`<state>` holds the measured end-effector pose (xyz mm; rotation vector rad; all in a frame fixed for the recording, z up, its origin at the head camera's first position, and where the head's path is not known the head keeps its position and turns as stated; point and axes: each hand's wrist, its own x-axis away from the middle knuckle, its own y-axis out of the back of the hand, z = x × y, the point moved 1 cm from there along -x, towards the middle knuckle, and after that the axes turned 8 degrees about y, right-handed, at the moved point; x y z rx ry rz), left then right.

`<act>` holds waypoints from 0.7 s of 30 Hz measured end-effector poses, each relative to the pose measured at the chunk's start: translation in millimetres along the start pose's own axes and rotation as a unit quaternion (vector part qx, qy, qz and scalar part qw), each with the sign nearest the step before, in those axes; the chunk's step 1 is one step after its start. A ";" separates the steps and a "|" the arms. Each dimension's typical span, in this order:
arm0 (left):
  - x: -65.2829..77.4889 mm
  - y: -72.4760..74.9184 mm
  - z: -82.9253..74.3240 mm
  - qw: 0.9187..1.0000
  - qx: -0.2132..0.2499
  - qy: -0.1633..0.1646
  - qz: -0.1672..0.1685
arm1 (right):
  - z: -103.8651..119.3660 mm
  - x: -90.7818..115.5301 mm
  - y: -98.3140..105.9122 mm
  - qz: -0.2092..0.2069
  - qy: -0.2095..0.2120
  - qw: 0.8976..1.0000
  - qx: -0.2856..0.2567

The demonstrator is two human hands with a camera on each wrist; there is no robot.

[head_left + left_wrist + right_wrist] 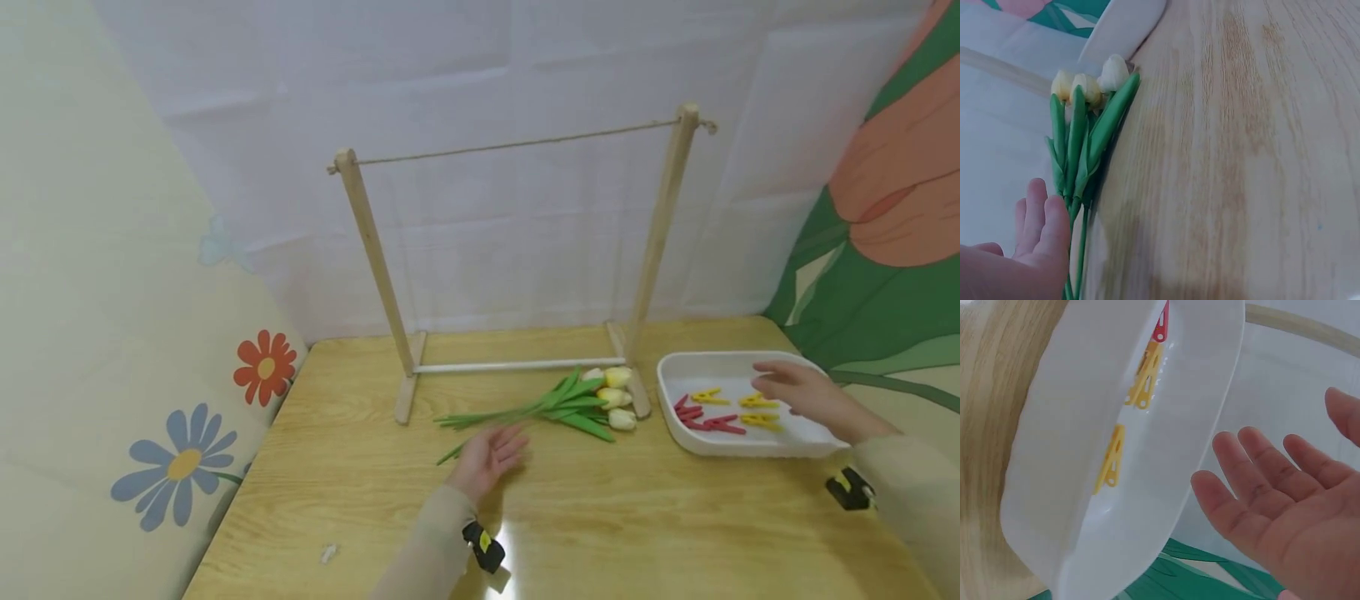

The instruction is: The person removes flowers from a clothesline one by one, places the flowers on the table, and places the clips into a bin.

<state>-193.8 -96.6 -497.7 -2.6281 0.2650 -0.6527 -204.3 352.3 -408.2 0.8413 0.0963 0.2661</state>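
Note:
A bunch of artificial tulips (573, 402) with white and yellow heads lies on the wooden table, heads pointing right. My left hand (487, 460) is just in front of the green stems, palm up, its fingers relaxed and holding nothing. In the left wrist view, the fingers overlap the lower stems of the tulips (1079, 140). Over the right part of a white tray (750, 446) hovers my right hand (817, 400), fingers loosely spread and nothing in them. Inside the tray lie several yellow clothespins (761, 421) and red clothespins (724, 425); the right wrist view shows yellow clothespins (1147, 378) too.
Behind the tulips stands a wooden frame (375, 250) with a thin rope (517, 146) strung between its posts and a white rod (517, 366) low down. The tulip heads lie by its right foot. White cloth (480, 250) hangs behind the table (360, 492).

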 end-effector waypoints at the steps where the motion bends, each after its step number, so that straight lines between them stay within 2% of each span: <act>1: 1.8 -0.1 -0.9 1.000 -0.006 -0.003 0.001 | 3.0 0.2 -0.9 -0.003 0.006 1.000 0.005; 5: 10.1 0.7 -3.7 0.999 -0.042 -0.026 -0.008 | 15.8 0.4 -6.3 -0.019 0.034 0.999 0.030; 10: 19.9 1.8 -8.5 0.993 -0.075 -0.070 -0.051 | 32.4 1.9 -17.4 -0.027 0.061 0.996 0.053; 16: 28.8 -4.7 -18.8 0.981 -0.120 -0.114 -0.105 | 55.9 6.8 -33.4 -0.034 0.087 0.994 0.057; 21: 35.9 -14.4 -26.3 0.967 -0.174 -0.141 -0.126 | 69.0 12.9 -47.2 -0.054 0.122 0.989 0.057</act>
